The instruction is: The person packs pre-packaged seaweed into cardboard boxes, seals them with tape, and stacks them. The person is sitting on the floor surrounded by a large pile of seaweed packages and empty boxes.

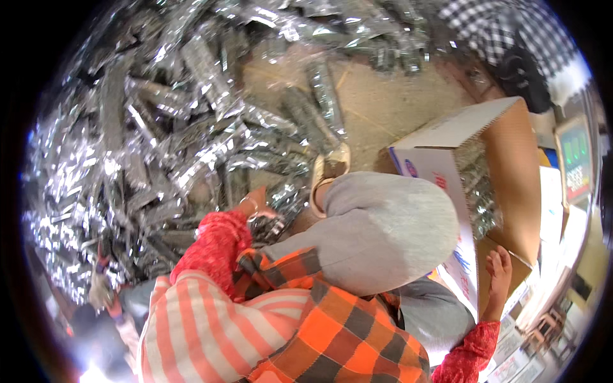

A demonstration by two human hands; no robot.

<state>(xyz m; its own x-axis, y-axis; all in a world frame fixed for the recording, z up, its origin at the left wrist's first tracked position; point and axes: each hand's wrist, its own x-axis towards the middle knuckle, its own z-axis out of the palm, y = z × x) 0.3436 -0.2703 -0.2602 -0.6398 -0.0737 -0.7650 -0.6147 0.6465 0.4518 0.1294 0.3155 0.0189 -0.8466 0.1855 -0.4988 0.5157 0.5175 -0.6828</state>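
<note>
A wide heap of clear plastic-wrapped packets (pixel 201 139) with dark contents covers the floor before me and to my left. My left hand (pixel 258 203), a bangle at its wrist, reaches down into the near edge of this heap. Its thumb and fingers are apart, and nothing shows between them. On my right stands an opened cardboard carton (pixel 512 158) with printed white outer sides, and similar shiny packets (pixel 481 191) lie inside it. Beside the carton's near rim is my right hand (pixel 499 273), holding nothing, its fingers slightly bent. Whether it touches the cardboard I cannot tell.
My bent knee (pixel 383 225) and sandalled foot (pixel 330 177) lie between heap and carton. Another person in checked cloth (pixel 517 33) is at the top right; another person (pixel 103 306) is at the lower left. A small wooden stool (pixel 546 328) stands at the lower right.
</note>
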